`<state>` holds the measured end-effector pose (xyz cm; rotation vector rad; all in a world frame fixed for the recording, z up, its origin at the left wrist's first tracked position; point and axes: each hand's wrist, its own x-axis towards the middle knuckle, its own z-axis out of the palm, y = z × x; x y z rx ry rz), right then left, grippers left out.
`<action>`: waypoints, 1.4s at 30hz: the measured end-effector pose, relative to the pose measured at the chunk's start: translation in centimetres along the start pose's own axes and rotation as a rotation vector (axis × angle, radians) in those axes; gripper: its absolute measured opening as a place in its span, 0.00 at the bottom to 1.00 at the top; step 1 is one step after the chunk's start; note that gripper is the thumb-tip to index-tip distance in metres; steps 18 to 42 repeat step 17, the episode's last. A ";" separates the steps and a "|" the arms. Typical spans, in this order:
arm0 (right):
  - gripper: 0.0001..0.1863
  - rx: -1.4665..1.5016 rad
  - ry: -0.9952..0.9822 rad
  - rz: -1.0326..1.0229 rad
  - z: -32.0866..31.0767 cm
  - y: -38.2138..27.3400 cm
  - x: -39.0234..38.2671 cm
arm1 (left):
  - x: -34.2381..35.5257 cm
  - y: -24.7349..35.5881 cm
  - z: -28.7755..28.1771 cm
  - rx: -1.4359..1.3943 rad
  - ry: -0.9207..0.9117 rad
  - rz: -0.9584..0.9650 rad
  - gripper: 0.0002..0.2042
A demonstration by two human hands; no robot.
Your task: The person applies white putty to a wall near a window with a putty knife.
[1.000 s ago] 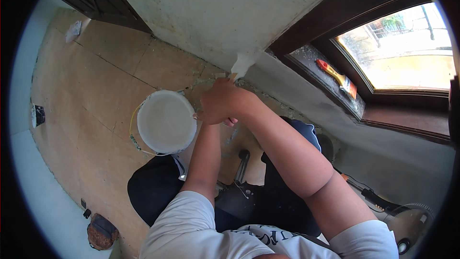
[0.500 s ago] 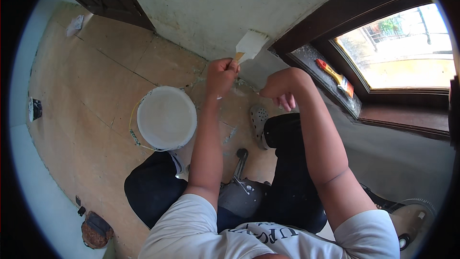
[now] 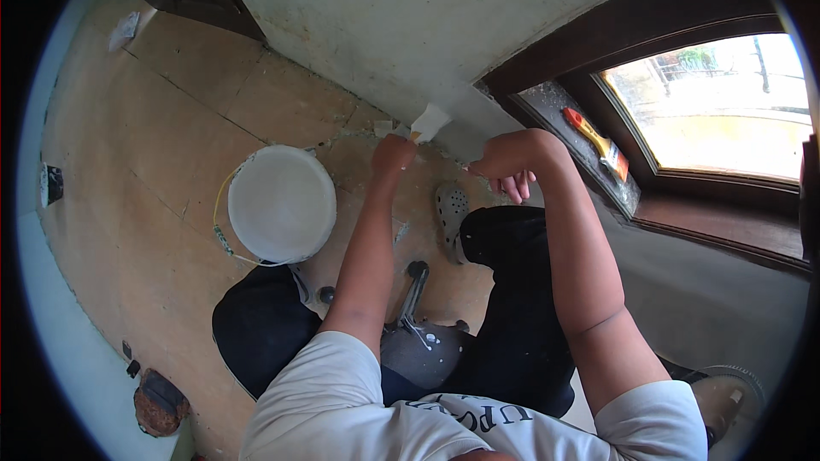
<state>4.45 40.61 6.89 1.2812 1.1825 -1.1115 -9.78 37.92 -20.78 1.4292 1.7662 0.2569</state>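
Observation:
My left hand (image 3: 393, 154) is closed round the yellowish handle of a putty knife (image 3: 432, 122). The knife's broad blade is coated white and lies close to the low part of the wall, near its foot. To the right, my right hand (image 3: 511, 162) is bent down at the wrist, its back toward me, with the fingers curled under. A tiny pale tip shows by its thumb side; what it belongs to is hidden. Left of my left forearm stands a round white bucket (image 3: 282, 205) with a wire handle and a pale surface inside.
A paintbrush (image 3: 598, 143) with a red and yellow handle lies on the dusty window sill (image 3: 547, 111). A grey clog (image 3: 451, 209) is on my foot. Beneath me is a dark paint-spattered seat (image 3: 418, 354). A small pale piece (image 3: 383, 128) lies by the wall.
My left hand has lowered the putty knife along the wall, toward the floor and slightly left. My right hand has stayed nearly in place. The view has shifted a little.

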 end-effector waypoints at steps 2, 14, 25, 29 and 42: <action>0.30 0.008 0.005 0.002 0.0 0.0 0.0 | -0.8 0.5 0.5 -0.025 0.021 -0.127 0.13; 0.34 -0.002 0.046 -0.036 0.2 0.7 -0.4 | -2.9 2.3 -6.5 -0.523 -0.011 0.256 0.13; 0.34 -0.022 0.036 -0.086 0.2 0.5 -0.1 | -1.0 0.1 -6.0 -0.774 -0.174 0.358 0.12; 0.34 -0.022 0.036 -0.086 0.2 0.5 -0.1 | -1.0 0.1 -6.0 -0.774 -0.174 0.358 0.12; 0.34 -0.022 0.036 -0.086 0.2 0.5 -0.1 | -1.0 0.1 -6.0 -0.774 -0.174 0.358 0.12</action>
